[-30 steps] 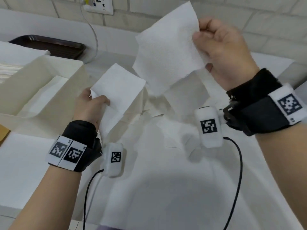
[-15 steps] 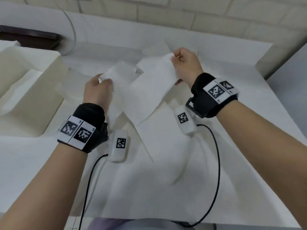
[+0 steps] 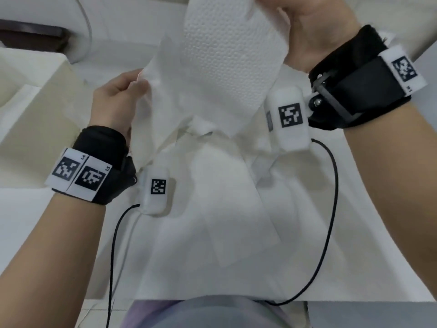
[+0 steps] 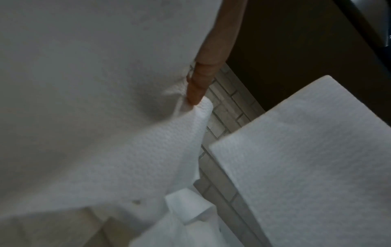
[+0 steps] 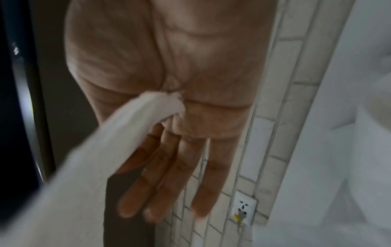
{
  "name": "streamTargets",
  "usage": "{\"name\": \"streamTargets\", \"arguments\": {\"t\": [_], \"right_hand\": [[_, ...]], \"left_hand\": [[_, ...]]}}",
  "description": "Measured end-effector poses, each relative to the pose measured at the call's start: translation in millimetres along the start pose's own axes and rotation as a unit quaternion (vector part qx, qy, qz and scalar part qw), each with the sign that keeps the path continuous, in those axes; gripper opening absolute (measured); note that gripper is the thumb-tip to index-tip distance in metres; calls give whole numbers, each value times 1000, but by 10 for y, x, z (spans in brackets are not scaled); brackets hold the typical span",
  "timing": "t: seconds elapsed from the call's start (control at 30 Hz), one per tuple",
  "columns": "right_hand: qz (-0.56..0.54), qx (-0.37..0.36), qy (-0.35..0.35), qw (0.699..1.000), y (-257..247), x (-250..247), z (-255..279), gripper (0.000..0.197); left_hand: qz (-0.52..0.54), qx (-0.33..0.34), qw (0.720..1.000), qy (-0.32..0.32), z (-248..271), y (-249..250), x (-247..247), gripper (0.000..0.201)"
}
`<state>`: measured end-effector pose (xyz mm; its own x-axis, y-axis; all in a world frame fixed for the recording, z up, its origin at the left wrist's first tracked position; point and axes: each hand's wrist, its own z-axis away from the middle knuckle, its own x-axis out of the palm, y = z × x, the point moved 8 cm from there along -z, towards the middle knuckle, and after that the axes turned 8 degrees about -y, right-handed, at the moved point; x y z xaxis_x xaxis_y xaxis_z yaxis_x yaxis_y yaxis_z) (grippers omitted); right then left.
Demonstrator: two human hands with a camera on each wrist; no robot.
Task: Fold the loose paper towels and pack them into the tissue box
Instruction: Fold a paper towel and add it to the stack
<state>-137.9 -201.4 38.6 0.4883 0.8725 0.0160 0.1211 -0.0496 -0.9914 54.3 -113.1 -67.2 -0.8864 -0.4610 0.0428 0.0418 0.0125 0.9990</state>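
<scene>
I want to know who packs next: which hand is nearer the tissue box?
Left. The left hand pinches a paper towel just beside the tissue box wall; the right hand holds the towel's other end high, on the far side.

A white table (image 3: 28, 233) carries loose paper towels (image 3: 227, 209) spread flat across its middle, with a cream tissue box (image 3: 35, 102) at the left and a dark tray (image 3: 30, 39) behind it

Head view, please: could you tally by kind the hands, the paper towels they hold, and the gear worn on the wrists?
Hands: 2 (left, right)
Paper towels, held: 2
Black wrist straps: 2
White tagged pods: 2
Black cables: 2
Total: 10
</scene>
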Motion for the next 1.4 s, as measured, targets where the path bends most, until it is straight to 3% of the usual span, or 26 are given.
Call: {"name": "streamTargets", "arguments": {"t": [0.07,0.17,0.23,0.33,0.43,0.6,0.63,0.67,0.73,0.87,0.93,1.03,1.07,1.1,1.3,1.4], "right_hand": [[-55,11,-25,998,29,20,-68,29],[-24,45,56,997,182,-94,-99,5],[-21,88,82,992,382,-121,-60,22],[-60,148,69,985,685,-88,15,24],[-66,149,48,985,767,-36,74,19],[61,107,89,988,615,-37,124,18],[98,97,91,986,585,-3,116,18],[134,86,92,983,553,45,110,18],[210,63,98,971,493,141,93,19],[357,60,116,925,464,230,143,11],[417,149,79,893,695,199,217,38],[550,311,-97,769,1233,256,393,68],[567,337,-134,740,1357,274,442,72],[566,350,-151,731,1435,291,470,74],[532,350,-131,760,1545,320,452,50],[487,324,-81,807,1489,257,424,45]], "left_hand": [[2,25,999,-36,58,86,107,19],[1,64,993,-95,201,233,293,19],[20,72,988,-133,272,262,387,19],[37,65,983,-168,351,237,456,19],[33,37,984,-174,410,127,447,21],[60,-25,977,-202,492,-46,491,17],[42,-31,978,-203,498,-66,493,28],[2,-21,980,-197,499,-68,494,40],[-81,22,979,-185,534,-19,517,35],[-143,62,982,-111,522,16,361,14],[-127,51,988,-70,503,-5,203,10],[-94,29,995,-12,486,-50,-34,11],[-88,23,996,1,482,-58,-92,13],[-83,17,996,11,483,-62,-138,17],[-47,8,997,54,494,-59,-239,22],[-47,9,997,69,493,-44,-263,23]]}}
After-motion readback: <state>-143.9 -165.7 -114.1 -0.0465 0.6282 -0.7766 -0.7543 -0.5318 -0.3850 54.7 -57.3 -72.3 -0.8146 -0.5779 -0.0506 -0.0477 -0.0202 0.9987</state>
